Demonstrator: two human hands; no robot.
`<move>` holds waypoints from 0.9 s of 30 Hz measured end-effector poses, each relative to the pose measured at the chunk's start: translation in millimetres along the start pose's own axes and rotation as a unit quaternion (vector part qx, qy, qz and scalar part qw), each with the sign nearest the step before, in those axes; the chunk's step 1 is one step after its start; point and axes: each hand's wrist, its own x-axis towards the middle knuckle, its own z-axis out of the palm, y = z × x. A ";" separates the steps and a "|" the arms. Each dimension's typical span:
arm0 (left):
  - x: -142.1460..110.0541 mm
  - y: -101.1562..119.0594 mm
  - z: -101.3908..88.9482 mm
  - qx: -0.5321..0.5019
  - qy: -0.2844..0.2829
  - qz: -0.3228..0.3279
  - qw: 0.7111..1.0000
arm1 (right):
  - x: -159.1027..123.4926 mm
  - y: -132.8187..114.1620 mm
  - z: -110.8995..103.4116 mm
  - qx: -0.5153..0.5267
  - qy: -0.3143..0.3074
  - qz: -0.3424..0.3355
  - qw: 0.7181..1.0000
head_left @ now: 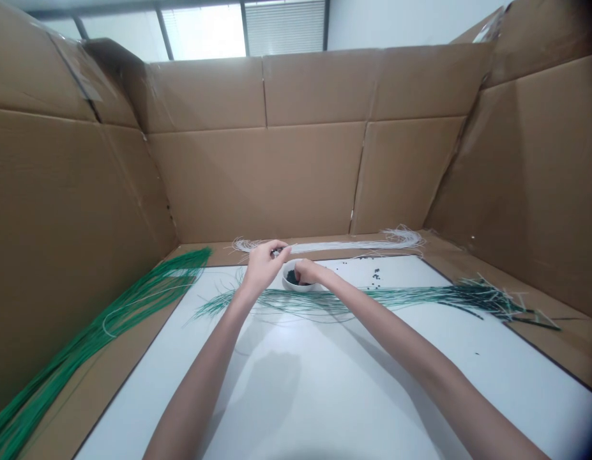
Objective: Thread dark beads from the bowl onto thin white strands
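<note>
My left hand [263,263] is raised just above the table with its fingertips pinched together near the end of a white strand [343,245]; what it pinches is too small to make out. My right hand [306,271] reaches into a small white bowl [296,286] of dark beads, fingers curled down inside it. A long spread bundle of green strands [372,299] lies across the white table [334,377] just in front of the bowl, under both forearms.
A second bundle of green strands [108,316] runs along the left edge. White strands lie along the back edge. A few loose dark beads [376,276] sit right of the bowl. Tall cardboard walls [257,179] enclose the table on three sides.
</note>
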 end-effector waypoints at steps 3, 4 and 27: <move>-0.9 2.3 0.4 -0.011 0.000 0.003 1.000 | 1.1 2.3 0.7 -0.020 -0.004 0.000 1.000; -1.0 2.4 0.6 -0.016 -0.001 0.006 1.000 | 0.5 3.4 0.0 -0.023 0.000 -0.001 1.000; -25.8 49.0 -5.9 -0.024 0.083 0.122 0.989 | -125.0 -33.1 -67.6 0.474 0.309 -0.153 0.810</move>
